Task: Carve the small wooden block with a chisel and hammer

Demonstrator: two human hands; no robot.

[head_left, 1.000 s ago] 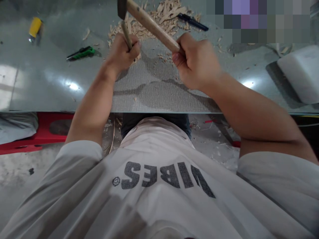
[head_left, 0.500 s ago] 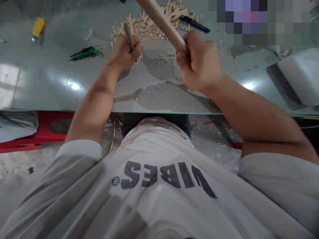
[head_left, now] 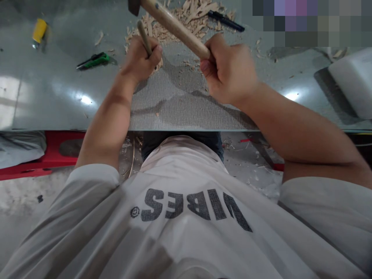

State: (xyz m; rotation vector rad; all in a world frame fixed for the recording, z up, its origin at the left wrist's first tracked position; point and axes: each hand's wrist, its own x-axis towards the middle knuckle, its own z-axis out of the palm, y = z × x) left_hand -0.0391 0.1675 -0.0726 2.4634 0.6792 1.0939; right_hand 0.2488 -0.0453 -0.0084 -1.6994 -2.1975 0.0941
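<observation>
My right hand point(head_left: 229, 71) is closed round the end of the wooden handle of a hammer point(head_left: 177, 29). Its dark metal head shows at the top of the view, up and to the left, above my left hand. A slim rod-like tool point(head_left: 144, 38), perhaps a chisel, is gripped in my left hand point(head_left: 142, 58), its upper end sticking out above the fist. The fist hides the tool's lower end and whatever it rests on. Pale wood shavings point(head_left: 171, 33) lie heaped just beyond both hands. Under them is a grey textured mat point(head_left: 180, 112).
A green utility knife point(head_left: 95, 61) and a yellow-handled tool point(head_left: 39, 31) lie on the table at left. Beside the shavings rests a dark cutter point(head_left: 226, 21). A whitish block point(head_left: 354, 81) stands at right. The table's front edge runs close before my body.
The hammer head has come down into view near the left fist. My right hand has shifted slightly left. The whole view has moved a little.
</observation>
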